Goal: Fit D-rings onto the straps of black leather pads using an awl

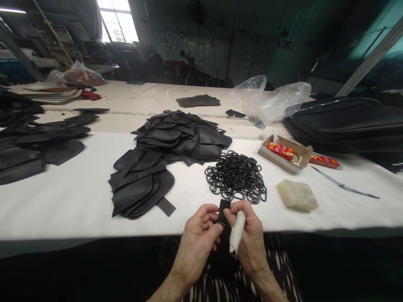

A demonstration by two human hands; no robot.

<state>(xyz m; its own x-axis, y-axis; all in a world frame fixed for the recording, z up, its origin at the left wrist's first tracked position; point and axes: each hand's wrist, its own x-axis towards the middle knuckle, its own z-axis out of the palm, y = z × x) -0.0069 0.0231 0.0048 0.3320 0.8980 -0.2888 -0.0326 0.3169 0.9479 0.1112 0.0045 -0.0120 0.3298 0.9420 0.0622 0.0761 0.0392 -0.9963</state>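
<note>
In front of the table's near edge, my left hand [201, 237] pinches a short black strap [224, 205] between thumb and fingers. My right hand [252, 239] closes on the strap's other side, its thumb pressed near the middle. A white, wrapped, stick-like piece [237, 233] lies along the right hand and points back toward me; I cannot make out what it is. Just beyond my fingers is a heap of black metal D-rings [237, 176]. Whether a ring sits on the strap is hidden by the fingers.
Black stitched leather flaps with straps [185, 140] are piled mid-table, with a smaller stack [141, 184] nearer. Rightward are a cardboard box [285, 165] with red packets, a yellowish block [297, 196], thin metal scissors or tweezers [343, 184] and a large black leather piece [340, 126].
</note>
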